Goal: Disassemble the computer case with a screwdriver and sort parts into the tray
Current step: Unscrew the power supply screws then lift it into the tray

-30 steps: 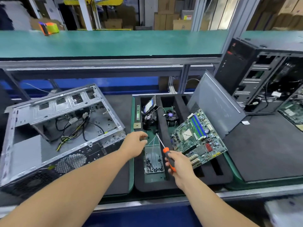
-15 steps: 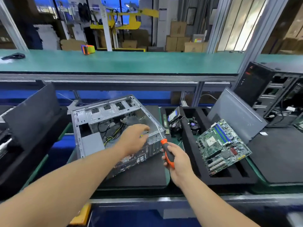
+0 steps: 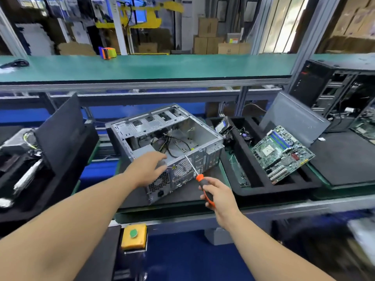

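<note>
Right, head view only. Computer case [image 3: 168, 142] sits mid-frame on a dark mat on the counter [image 3: 182, 218], open side up, long axis running roughly 10 to 4 o'clock, vented rear panel facing the person. Loose cables [image 3: 174, 145] still inside, so it's not stripped yet.

Left hand [image 3: 149, 168] is over the near rim of the case at the 7 o'clock corner, fingers [image 3: 160, 157] straight-ish and spread, gripping nothing; can't tell if the palm actually touches the metal. Right hand [image 3: 218, 194] is wrapped around the orange-and-black handle of the screwdriver [image 3: 199, 179], just off the case's near corner at about 5 o'clock. Shaft points up toward 11 o'clock, tip on or just in front of the rear panel beside the fan grille [image 3: 182, 166]; contact not resolvable.

Key relation: the case lies at 11 o'clock from the right hand, dead in line with the shaft. Left hand is nearer the case, so my read is left steadies, right drives a rear-panel screw.

Tray [image 3: 253, 188], black foam, sits at 3 o'clock of the case, just beside it. Motherboard [image 3: 282, 153] already rests tilted across its right slots; small parts in the far slots, too blurred to name.
</note>
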